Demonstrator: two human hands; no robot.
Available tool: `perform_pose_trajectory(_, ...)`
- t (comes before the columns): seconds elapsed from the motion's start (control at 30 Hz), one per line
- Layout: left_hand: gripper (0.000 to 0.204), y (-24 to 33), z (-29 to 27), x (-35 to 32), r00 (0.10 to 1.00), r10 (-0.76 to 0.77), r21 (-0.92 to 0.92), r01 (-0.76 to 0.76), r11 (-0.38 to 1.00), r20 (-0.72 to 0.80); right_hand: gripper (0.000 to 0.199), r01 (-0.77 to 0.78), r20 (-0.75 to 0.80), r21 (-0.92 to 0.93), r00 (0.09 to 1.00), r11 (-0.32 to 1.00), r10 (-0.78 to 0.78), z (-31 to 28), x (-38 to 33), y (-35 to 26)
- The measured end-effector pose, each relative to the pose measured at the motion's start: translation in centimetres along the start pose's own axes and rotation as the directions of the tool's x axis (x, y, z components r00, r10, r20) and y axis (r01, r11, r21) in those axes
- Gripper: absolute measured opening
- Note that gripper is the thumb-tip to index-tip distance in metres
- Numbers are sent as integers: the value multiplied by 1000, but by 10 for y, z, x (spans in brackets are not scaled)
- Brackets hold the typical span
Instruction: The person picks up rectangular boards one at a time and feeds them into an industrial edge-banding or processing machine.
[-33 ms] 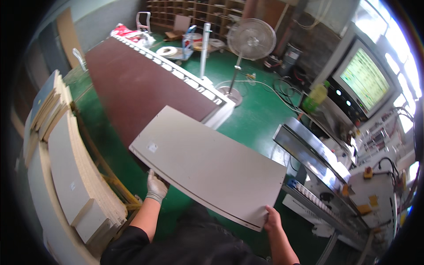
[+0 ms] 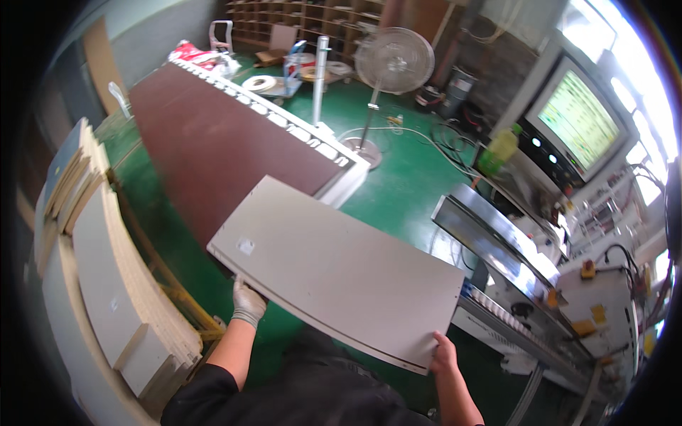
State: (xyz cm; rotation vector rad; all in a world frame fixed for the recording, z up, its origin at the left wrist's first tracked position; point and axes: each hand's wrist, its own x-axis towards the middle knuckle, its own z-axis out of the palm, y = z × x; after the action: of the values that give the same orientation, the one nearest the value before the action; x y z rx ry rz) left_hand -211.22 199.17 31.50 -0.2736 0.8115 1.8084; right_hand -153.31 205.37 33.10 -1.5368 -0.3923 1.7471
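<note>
A flat, light grey rectangular board [image 2: 339,273] is held up in front of me, slanting down to the right. It has a small white label near its left end, a groove along its near edge and small holes at the right end. My left hand [image 2: 249,301], in a pale glove, is closed on the near edge toward the left end, its fingers partly hidden underneath. Bare, my right hand [image 2: 444,352] grips the lower right corner with the thumb on top; the other fingers are mostly hidden.
Stacked boards [image 2: 117,277] lean at my left beside a yellow frame [image 2: 202,323]. Ahead stands a long brown-topped table [image 2: 220,135] with a white slotted edge. A fan [image 2: 395,62] stands beyond it. To the right is a machine [image 2: 497,241] with a roller track and a lit screen [image 2: 579,117].
The board has shifted slightly to the right relative to the table and machine, staying in both hands. The surroundings sit a little further left in the view.
</note>
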Motion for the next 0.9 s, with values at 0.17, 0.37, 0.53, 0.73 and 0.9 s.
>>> perform_pose_trajectory(0.17,64,-55,31,-17,976,-212,14,211,977,58,37,280,-342,-251,870,927,-356,-67,-102,-16)
perform_pose_trajectory(0.37,63,-136,123,-17,873,-459,186,429,884,166,42,415,-729,-167,559,894,-396,-148,-163,99)
perform_pose_trajectory(0.53,55,-233,205,41,728,-635,427,503,751,259,51,645,-935,62,305,762,-182,-84,-196,179)
perform_pose_trajectory(0.73,45,-364,268,82,562,-820,663,573,482,110,67,626,-963,269,199,732,184,-8,-193,248)
perform_pose_trajectory(0.9,37,-413,336,64,503,-863,831,497,251,-40,64,731,-939,337,219,594,265,63,-186,230)
